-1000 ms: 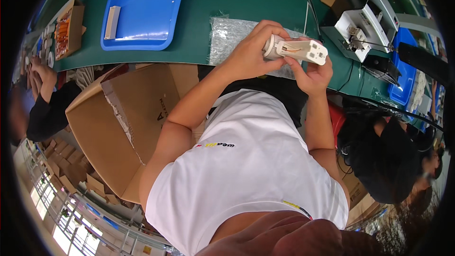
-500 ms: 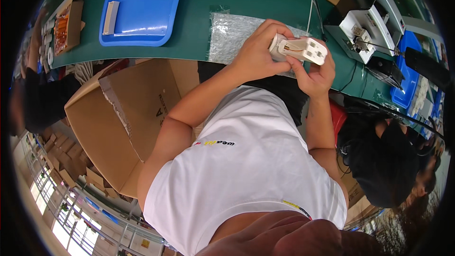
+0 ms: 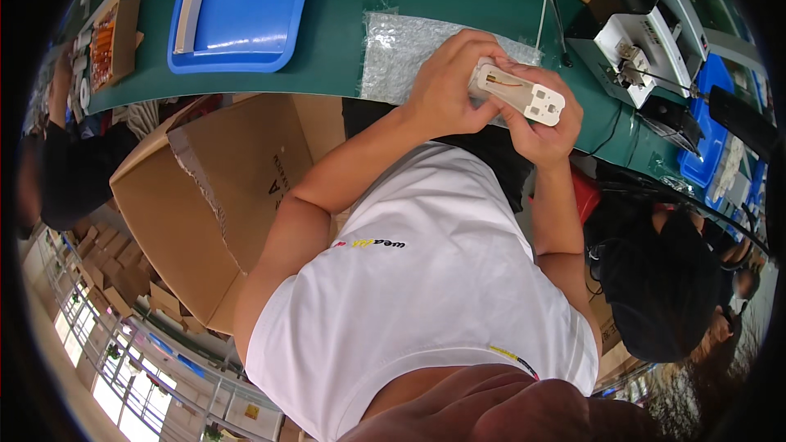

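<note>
Left hand [image 3: 446, 86]: grip wrapped round white plastic housing [image 3: 517, 92].
Right hand [image 3: 547, 127]: grip pinching the housing's near side.
Beneath: bubble-wrap sheet [image 3: 401, 53] on green counter [image 3: 344, 8].

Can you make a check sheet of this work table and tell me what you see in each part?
Surface: green worktable, sheet of clear bubble wrap lying on it.
Job's things: white oblong plastic part, held above the table edge.
Clutter: blue plastic tray; small cardboard box far left.
Hands: left hand and right hand both grip the part.
Cables: black cable hanging beside a white boxy machine.
Surroundings: large open cardboard carton; another person's dark sleeve.
</note>
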{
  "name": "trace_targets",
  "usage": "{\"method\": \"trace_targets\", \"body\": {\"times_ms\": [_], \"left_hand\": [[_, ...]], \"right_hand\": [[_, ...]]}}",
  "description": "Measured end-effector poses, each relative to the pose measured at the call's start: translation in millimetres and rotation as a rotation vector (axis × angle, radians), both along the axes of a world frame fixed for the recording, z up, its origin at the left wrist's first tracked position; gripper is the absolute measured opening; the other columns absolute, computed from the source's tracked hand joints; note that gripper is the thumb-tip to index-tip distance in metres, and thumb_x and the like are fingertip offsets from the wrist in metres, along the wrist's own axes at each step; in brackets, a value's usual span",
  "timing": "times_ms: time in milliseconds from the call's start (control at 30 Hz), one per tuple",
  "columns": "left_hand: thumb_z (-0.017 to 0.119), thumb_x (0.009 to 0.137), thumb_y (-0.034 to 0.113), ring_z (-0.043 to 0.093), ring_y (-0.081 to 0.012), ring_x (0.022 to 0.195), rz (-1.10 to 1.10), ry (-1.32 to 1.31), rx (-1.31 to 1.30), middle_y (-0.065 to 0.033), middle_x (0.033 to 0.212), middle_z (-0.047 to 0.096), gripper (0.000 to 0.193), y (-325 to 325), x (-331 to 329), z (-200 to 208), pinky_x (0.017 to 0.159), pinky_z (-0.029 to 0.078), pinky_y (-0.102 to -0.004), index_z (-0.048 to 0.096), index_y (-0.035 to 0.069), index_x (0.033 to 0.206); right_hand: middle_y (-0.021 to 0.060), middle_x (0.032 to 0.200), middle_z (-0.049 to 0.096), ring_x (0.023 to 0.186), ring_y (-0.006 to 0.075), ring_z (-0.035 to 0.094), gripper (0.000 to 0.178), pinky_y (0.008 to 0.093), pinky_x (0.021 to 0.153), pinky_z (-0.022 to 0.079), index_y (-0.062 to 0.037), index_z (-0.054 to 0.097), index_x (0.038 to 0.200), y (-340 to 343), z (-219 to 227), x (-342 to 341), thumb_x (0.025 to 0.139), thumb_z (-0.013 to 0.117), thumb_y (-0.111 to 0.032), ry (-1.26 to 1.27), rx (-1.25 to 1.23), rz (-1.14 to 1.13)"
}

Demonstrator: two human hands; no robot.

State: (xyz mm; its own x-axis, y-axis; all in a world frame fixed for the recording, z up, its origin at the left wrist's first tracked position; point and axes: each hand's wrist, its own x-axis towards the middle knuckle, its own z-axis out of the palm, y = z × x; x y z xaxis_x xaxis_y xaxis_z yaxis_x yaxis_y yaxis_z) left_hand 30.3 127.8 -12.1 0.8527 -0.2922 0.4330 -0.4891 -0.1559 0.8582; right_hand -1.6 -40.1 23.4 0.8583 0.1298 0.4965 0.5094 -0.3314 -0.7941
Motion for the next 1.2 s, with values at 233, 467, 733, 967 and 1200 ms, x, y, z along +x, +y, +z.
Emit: {"method": "trace_targets", "body": {"times_ms": [233, 467, 733, 967, 1200], "left_hand": [[0.084, 0.07, 0.025, 0.06, -0.0371, 0.11, -0.069, 0.08, 0.238, -0.0144, 0.127, 0.056, 0.064, 12, 3, 33, 0.088, 0.053, -0.0445, 0.057, 0.008, 0.126], [0.084, 0.075, 0.028, 0.057, -0.0363, 0.121, -0.136, -0.031, 0.396, -0.0087, 0.139, 0.053, 0.05, 53, 14, 60, 0.092, 0.053, -0.0456, 0.068, 0.017, 0.12], [0.078, 0.079, 0.006, 0.059, -0.0314, 0.117, -0.26, -0.184, 0.474, -0.0091, 0.13, 0.06, 0.027, 49, 18, 53, 0.095, 0.052, -0.0384, 0.074, 0.011, 0.105], [0.072, 0.088, -0.001, 0.058, -0.0249, 0.12, -0.452, 0.406, -0.192, -0.0127, 0.123, 0.063, 0.012, 45, 22, 11, 0.099, 0.048, -0.0358, 0.066, 0.0, 0.098], [0.056, 0.103, 0.01, 0.057, -0.0166, 0.099, -0.035, 0.376, -0.275, -0.0108, 0.108, 0.063, 0.008, 4, 2, 12, 0.09, 0.046, -0.0294, 0.053, 0.002, 0.102]], "right_hand": [[0.0173, 0.105, 0.074, 0.104, 0.0278, 0.072, 0.034, 0.0343, 0.087, 0.057, 0.0046, 0.067, 0.107, -13, -12, 4, 0.076, 0.08, 0.002, 0.132, 0.103, 0.002], [0.0142, 0.107, 0.073, 0.108, 0.0316, 0.07, 0.039, 0.0371, 0.09, 0.056, -0.0013, 0.068, 0.111, -5, -11, 6, 0.073, 0.076, 0.003, 0.095, 0.051, 0.037], [0.0138, 0.109, 0.073, 0.106, 0.0301, 0.071, 0.034, 0.037, 0.091, 0.055, -0.0017, 0.07, 0.108, -2, -9, 7, 0.074, 0.077, 0.002, 0.108, 0.015, 0.023], [0.0144, 0.112, 0.072, 0.106, 0.0298, 0.071, 0.038, 0.0368, 0.089, 0.056, -0.0024, 0.07, 0.111, 1, -7, 1, 0.074, 0.076, 0.003, 0.102, 0.055, -0.029], [0.0152, 0.12, 0.057, 0.101, 0.0211, 0.06, 0.082, 0.0278, 0.072, 0.052, -0.0006, 0.035, 0.144, -90, 53, 6, 0.074, 0.079, 0.0, -0.459, 0.113, -0.695]]}}
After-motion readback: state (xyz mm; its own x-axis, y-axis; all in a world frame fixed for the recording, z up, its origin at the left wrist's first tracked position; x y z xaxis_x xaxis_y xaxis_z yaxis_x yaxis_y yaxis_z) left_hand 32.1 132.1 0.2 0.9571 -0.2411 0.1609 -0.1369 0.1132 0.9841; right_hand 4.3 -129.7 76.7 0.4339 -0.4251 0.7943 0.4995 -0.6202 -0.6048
